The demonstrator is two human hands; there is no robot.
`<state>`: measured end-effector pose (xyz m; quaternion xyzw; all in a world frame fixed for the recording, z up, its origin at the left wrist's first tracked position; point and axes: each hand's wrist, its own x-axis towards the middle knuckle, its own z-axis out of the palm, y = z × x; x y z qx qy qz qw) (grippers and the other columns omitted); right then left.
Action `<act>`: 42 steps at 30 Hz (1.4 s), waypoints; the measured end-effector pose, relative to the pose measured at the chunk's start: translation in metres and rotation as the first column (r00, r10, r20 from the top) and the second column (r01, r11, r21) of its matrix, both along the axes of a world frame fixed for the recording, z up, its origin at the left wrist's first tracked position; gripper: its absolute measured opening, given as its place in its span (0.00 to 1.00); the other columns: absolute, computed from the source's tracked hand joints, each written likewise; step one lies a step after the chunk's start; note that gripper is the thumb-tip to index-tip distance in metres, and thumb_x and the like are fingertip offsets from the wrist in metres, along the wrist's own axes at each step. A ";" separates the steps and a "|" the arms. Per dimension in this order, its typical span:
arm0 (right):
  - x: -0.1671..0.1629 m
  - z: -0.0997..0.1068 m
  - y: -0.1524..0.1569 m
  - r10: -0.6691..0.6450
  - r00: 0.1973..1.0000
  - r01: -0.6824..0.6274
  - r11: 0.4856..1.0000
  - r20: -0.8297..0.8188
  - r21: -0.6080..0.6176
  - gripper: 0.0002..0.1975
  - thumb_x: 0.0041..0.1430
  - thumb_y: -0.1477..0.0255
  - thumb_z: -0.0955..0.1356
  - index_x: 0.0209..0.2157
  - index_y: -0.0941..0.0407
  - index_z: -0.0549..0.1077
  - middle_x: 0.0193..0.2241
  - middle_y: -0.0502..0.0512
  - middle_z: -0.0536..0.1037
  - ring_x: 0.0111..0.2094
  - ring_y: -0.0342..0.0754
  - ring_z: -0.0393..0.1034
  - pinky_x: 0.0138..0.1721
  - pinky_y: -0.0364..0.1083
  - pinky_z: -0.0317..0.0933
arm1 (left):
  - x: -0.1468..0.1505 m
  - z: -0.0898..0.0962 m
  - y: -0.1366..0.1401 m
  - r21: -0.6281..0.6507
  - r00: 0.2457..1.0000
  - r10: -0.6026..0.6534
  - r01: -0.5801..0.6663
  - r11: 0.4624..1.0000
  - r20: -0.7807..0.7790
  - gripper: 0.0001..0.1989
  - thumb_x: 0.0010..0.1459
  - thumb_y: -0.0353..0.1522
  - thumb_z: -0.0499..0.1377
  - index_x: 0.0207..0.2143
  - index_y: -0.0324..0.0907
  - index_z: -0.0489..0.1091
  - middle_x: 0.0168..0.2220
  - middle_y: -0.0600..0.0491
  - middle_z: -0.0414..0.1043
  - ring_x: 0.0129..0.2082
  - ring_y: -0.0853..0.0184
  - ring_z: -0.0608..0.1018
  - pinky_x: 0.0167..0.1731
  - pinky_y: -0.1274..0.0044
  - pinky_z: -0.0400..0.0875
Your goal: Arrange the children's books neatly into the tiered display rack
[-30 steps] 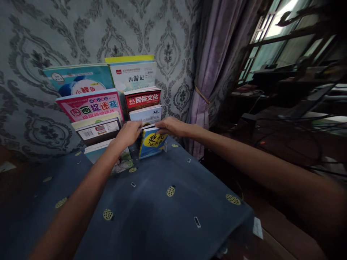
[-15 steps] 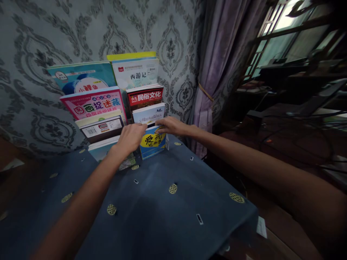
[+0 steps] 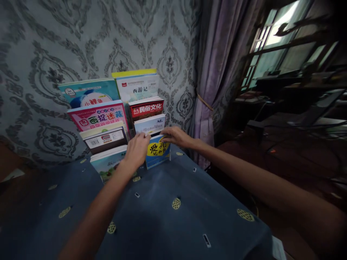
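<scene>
A blue book with a yellow patch on its cover (image 3: 158, 155) stands upright at the front of the right-hand row of books. My left hand (image 3: 137, 148) grips its top left corner, fingers bent over the edge. At its top right corner, my right hand (image 3: 176, 137) pinches the cover with thumb and fingers. Just behind it stand a pale blue book (image 3: 150, 124) and a red book (image 3: 148, 108). To the left, a green-blue book (image 3: 108, 164) is partly hidden by my left wrist.
More books stand in stepped rows against the wall: a pink one (image 3: 103, 116), a teal one (image 3: 89, 94) and a white one (image 3: 139, 87). A dark blue cloth with pineapples (image 3: 151, 213) covers the table. A tied purple curtain (image 3: 214, 72) hangs at the right.
The camera view has tilted up, so everything sits lower in the picture. The blue book has shifted slightly right, away from the left row, with both hands still on it.
</scene>
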<state>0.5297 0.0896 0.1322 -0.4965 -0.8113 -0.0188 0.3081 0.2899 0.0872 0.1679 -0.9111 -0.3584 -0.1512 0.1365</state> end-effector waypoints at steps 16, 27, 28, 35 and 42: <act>-0.037 -0.101 -0.007 -0.068 0.507 0.187 0.982 -0.859 0.032 0.29 0.60 0.51 0.65 0.57 0.54 0.66 0.57 0.64 0.72 0.58 0.57 0.67 0.60 0.58 0.60 | 0.011 -0.139 -0.027 -0.397 0.584 0.266 0.107 0.911 0.767 0.35 0.64 0.36 0.49 0.69 0.31 0.40 0.71 0.34 0.43 0.72 0.55 0.45 0.67 0.61 0.51; -0.065 -0.126 -0.001 -0.170 0.441 0.413 0.910 -0.881 0.031 0.24 0.61 0.59 0.63 0.55 0.56 0.71 0.53 0.63 0.76 0.54 0.58 0.70 0.56 0.58 0.64 | 0.030 -0.133 -0.005 -0.391 0.526 0.262 0.149 0.908 0.809 0.36 0.60 0.32 0.50 0.68 0.27 0.44 0.70 0.34 0.46 0.71 0.57 0.49 0.68 0.65 0.48; -0.067 -0.128 0.000 -0.169 0.437 0.420 0.907 -0.884 0.034 0.24 0.61 0.60 0.63 0.55 0.56 0.70 0.53 0.63 0.75 0.54 0.58 0.70 0.56 0.58 0.64 | 0.030 -0.133 -0.005 -0.390 0.524 0.263 0.147 0.909 0.810 0.37 0.60 0.32 0.50 0.68 0.27 0.44 0.70 0.34 0.47 0.71 0.57 0.50 0.68 0.65 0.48; -0.066 -0.132 0.003 -0.127 0.430 0.396 0.916 -0.894 0.060 0.25 0.59 0.63 0.64 0.58 0.54 0.69 0.56 0.61 0.73 0.57 0.57 0.67 0.57 0.58 0.62 | 0.026 -0.131 -0.003 -0.368 0.553 0.238 0.136 0.920 0.799 0.36 0.60 0.31 0.51 0.68 0.28 0.45 0.69 0.33 0.48 0.71 0.56 0.50 0.67 0.63 0.51; -0.063 -0.135 0.009 -0.091 0.415 0.383 0.920 -0.906 0.083 0.24 0.58 0.65 0.66 0.56 0.54 0.72 0.53 0.61 0.74 0.53 0.57 0.70 0.55 0.57 0.65 | 0.026 -0.126 0.002 -0.386 0.602 0.284 0.045 0.921 0.747 0.35 0.60 0.31 0.50 0.66 0.24 0.46 0.67 0.28 0.50 0.70 0.51 0.50 0.66 0.60 0.53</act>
